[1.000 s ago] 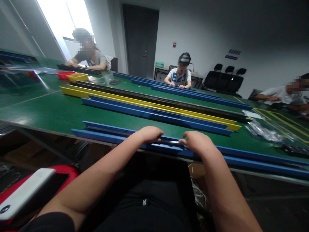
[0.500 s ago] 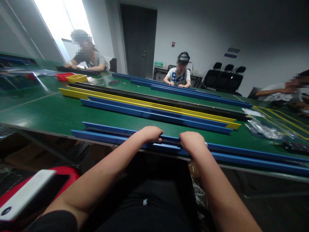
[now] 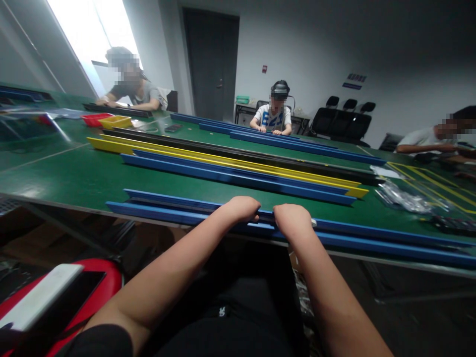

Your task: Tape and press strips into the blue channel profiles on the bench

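Observation:
Two long blue rails lie side by side along the near edge of the green table, the back rail (image 3: 167, 200) and the front rail (image 3: 372, 243). My left hand (image 3: 243, 208) is closed over them near the middle, its fingers curled down; what they grip is hidden. Just to its right, a small gap apart, my right hand (image 3: 292, 218) is also closed at the rails, with its fingertips out of sight. A small white piece (image 3: 314, 223) shows beside my right wrist.
Beyond lie more blue rails (image 3: 238, 181), a yellow rail (image 3: 111, 145) and black rails (image 3: 334, 172). Red (image 3: 96, 120) and yellow (image 3: 116, 122) trays stand back left, plastic bags (image 3: 405, 198) at right. Three people sit around the table. A red stool (image 3: 107, 282) holds phones.
My left hand has slid right along the rails, closer to my right hand. The whole view has shifted slightly left.

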Tool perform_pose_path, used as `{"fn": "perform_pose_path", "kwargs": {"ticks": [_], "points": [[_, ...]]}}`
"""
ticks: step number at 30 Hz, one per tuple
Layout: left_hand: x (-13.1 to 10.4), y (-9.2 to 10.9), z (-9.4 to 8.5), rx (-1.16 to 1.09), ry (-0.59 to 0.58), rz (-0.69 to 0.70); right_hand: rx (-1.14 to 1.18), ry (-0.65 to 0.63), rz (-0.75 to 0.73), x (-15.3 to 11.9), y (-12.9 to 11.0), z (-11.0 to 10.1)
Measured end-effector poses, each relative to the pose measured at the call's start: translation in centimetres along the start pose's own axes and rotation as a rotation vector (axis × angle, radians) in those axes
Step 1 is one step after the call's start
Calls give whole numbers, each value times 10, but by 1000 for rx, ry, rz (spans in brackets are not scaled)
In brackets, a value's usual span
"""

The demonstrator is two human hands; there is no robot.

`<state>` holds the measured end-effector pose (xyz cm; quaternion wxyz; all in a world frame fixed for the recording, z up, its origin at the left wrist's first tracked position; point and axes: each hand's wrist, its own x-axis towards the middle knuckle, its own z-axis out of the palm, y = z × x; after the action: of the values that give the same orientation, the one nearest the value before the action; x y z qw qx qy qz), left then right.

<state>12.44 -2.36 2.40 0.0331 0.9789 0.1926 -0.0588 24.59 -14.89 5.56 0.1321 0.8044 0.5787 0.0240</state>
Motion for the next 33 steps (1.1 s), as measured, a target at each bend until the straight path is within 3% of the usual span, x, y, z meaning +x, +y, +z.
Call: {"fn": "perform_pose_path", "kwargs": {"ticks": [8, 21, 27, 33], "points": [[15, 19, -2, -22, 31, 71, 9, 34, 6, 0, 0, 4], [2, 14, 9, -19, 236, 175, 11, 100, 28, -11, 1, 6], [-9, 2, 7, -15, 227, 160, 21, 97, -8, -11, -3, 2], [-32, -24, 3, -70, 146, 144, 86, 109, -89, -14, -20, -6]]}}
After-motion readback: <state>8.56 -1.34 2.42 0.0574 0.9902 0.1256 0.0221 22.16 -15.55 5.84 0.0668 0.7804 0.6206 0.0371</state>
